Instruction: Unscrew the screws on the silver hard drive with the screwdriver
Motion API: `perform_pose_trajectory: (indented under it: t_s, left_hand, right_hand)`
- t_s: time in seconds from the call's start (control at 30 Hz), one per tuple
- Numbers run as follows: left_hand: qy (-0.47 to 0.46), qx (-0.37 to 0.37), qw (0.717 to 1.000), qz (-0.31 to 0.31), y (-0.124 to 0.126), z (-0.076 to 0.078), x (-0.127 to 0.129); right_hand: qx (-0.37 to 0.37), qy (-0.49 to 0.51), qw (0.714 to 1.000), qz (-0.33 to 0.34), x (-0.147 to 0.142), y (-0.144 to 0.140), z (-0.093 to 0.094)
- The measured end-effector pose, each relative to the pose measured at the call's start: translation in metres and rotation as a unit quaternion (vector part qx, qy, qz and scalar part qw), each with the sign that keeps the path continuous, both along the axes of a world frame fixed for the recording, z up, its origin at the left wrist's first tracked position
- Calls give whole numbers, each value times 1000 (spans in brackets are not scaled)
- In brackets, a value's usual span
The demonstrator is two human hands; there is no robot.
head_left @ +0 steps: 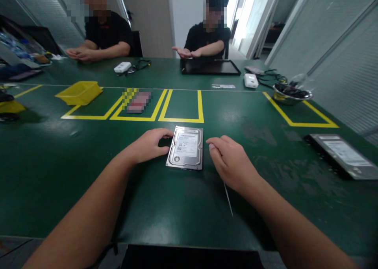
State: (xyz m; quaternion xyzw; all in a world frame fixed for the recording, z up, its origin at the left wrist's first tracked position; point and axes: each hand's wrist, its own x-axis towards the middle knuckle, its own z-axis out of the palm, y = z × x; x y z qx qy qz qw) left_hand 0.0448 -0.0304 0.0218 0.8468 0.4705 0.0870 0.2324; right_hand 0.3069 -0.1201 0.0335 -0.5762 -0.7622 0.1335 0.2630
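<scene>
A silver hard drive [185, 148] with a white label lies flat on the green table in front of me. At its left edge is my left hand [150, 145], thumb and fingers spread apart; whether the fingertips touch the drive I cannot tell. To the right of the drive, and apart from it, my right hand [226, 155] is closed. A thin metal rod [228, 200] sticks out below that fist, pointing toward me; the rest of it is hidden in the hand.
A second hard drive [344, 155] lies at the right. Yellow tape frames [180, 120] mark the table, with a yellow bin [79, 93] at left and a metal bowl [291, 100] of dark items at right. Two people sit opposite, near a black tray [211, 67].
</scene>
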Motion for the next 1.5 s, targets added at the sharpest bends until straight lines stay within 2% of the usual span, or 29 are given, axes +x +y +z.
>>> perform_pose_trajectory:
  t_s: [0.2,0.4,0.7,0.87,0.97,1.03,1.17,1.33,1.5]
  left_hand:
    - [-31,8,999,-24,-7,-3,16]
    - [-71,10,997,-33,-16,-6,30]
    - [-75,14,997,-29,-21,-12,37]
    - [-188,10,982,-29,-26,-1,42]
    - [-217,-44,970,-100,-36,11,44]
    - [-221,-49,965,-132,-42,15,44]
    - [-213,-19,966,-145,-49,17,44]
    - [-199,52,973,-108,-45,18,38]
    - [-200,136,968,-63,-41,23,25]
  right_hand:
    - [29,69,997,-3,0,-1,3]
    - [26,146,989,-24,-1,2,0]
    - [37,180,982,-46,-7,4,-9]
    - [59,171,983,-43,-17,6,-10]
    - [81,176,980,-46,-24,9,-8]
    - [95,182,978,-47,-30,9,-7]
    - [112,190,974,-43,-39,8,-6]
    - [99,188,977,-2,-35,4,-2]
    - [58,88,994,-12,-22,-8,3]
